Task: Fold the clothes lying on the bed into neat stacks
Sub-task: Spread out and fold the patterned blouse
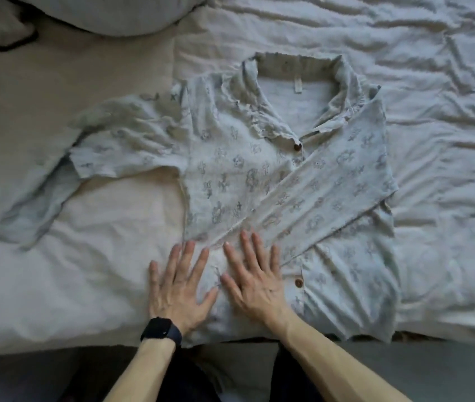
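- A pale, crinkled cotton shirt with a grey-blue flower print (230, 175) lies front-up in the middle of the frame on a rumpled white duvet (448, 82). Its collar points toward the top edge and its hem sits at the near edge of the bed.
- The sleeve on the right of the frame (332, 187) is folded diagonally across the front. The other sleeve (108, 146) sprawls out to centre left, its cuff drooping toward lower left.
- The left hand (178, 288), wearing a black wristwatch (162, 332), lies flat with fingers spread at the shirt's lower left edge.
- The right hand (255, 282) lies flat just beside it on the shirt front, fingers spread and tips at the folded sleeve's cuff. Neither hand grips anything.
- Smoothing upward could bunch the thin cloth into ridges (it is creased as it lies) and nudge the diagonal sleeve off line, which would make the fold lopsided.
- The soft, uneven duvet gives no firm base, so pressed folds may spring open.
- With the hem at the bed's edge, a pull toward the bottom of the frame could drag the shirt off.
- If the spread sleeve is folded in at a different angle, the packet would probably be uneven and stack badly.
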`<state>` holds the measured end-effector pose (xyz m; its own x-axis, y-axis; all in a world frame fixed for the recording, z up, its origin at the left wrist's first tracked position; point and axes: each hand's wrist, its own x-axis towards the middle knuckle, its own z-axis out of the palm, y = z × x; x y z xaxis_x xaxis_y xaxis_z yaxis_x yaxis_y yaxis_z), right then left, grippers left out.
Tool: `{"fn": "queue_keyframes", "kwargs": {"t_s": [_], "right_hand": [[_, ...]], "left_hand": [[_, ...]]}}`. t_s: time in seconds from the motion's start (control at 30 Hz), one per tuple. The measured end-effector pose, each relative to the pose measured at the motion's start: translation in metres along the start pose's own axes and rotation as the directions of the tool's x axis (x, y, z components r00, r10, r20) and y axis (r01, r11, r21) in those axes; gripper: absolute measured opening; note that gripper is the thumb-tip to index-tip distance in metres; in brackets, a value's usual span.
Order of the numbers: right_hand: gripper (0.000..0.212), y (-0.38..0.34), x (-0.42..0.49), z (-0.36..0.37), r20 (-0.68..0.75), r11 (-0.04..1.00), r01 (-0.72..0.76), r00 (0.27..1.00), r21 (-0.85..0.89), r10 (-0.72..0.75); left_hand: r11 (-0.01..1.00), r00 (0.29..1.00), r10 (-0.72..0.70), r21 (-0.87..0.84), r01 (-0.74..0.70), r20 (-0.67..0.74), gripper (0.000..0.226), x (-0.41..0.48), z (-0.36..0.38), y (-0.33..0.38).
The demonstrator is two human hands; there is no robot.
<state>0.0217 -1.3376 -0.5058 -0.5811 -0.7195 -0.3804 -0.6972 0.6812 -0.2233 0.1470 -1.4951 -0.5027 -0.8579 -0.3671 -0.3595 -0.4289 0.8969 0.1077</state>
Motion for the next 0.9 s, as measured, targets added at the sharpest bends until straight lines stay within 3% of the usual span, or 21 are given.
{"fn": "queue_keyframes", "kwargs": {"t_s": [0.07, 0.2, 0.37, 0.43, 0.5, 0.63, 0.67, 0.73, 0.77, 0.83, 0.9], "right_hand": [[0.069, -0.014, -0.007, -0.001, 0.032, 0.998, -0.059, 0.998, 0.001, 0.059], [0.068, -0.048, 0.008, -0.021, 0.018, 1.0, -0.015, 1.0, 0.013, 0.015], [0.069, -0.111, 0.099, -0.061, -0.144, 0.998, 0.021, 0.99, 0.067, -0.011], [0.067, -0.139, 0.148, -0.079, -0.171, 0.998, 0.039, 0.985, 0.054, -0.029], [0.057, -0.165, 0.193, -0.094, -0.182, 0.995, 0.09, 0.98, 0.04, -0.081], [0.033, -0.208, 0.26, -0.111, -0.109, 0.986, 0.137, 0.986, 0.095, -0.126], [0.033, -0.216, 0.273, -0.114, -0.084, 0.982, 0.138, 0.988, 0.127, -0.128], [0.036, -0.229, 0.292, -0.121, -0.007, 0.972, 0.115, 0.993, 0.205, -0.116], [0.039, -0.234, 0.298, -0.122, 0.041, 0.966, 0.103, 0.992, 0.237, -0.116], [0.042, -0.241, 0.299, -0.122, 0.112, 0.963, 0.136, 0.98, 0.234, -0.166], [0.047, -0.243, 0.293, -0.119, 0.141, 0.968, 0.212, 0.963, 0.136, -0.23]], "left_hand": [[0.998, 0.999, -0.047, -0.032, 0.047, 0.016, 0.087, -0.006, -0.01, -0.042], [0.946, 0.953, -0.303, -0.122, 0.3, 0.0, 0.089, -0.006, -0.044, -0.144], [0.746, 0.786, -0.614, -0.377, 0.548, -0.071, 0.087, 0.023, -0.077, -0.248], [0.664, 0.744, -0.667, -0.477, 0.576, -0.031, 0.087, 0.04, -0.084, -0.279], [0.604, 0.719, -0.694, -0.509, 0.613, 0.043, 0.068, 0.055, -0.091, -0.3], [0.573, 0.791, -0.598, -0.621, 0.535, 0.129, 0.026, 0.078, -0.106, -0.327], [0.486, 0.783, -0.601, -0.703, 0.519, 0.162, 0.023, 0.084, -0.112, -0.336], [0.233, 0.701, -0.687, -0.857, 0.46, 0.19, 0.027, 0.1, -0.131, -0.36], [0.158, 0.66, -0.731, -0.898, 0.411, 0.173, 0.028, 0.11, -0.141, -0.373], [0.115, 0.632, -0.764, -0.937, 0.33, 0.129, 0.023, 0.127, -0.157, -0.393], [0.142, 0.659, -0.744, -0.936, 0.322, 0.113, 0.024, 0.141, -0.166, -0.402]]}}
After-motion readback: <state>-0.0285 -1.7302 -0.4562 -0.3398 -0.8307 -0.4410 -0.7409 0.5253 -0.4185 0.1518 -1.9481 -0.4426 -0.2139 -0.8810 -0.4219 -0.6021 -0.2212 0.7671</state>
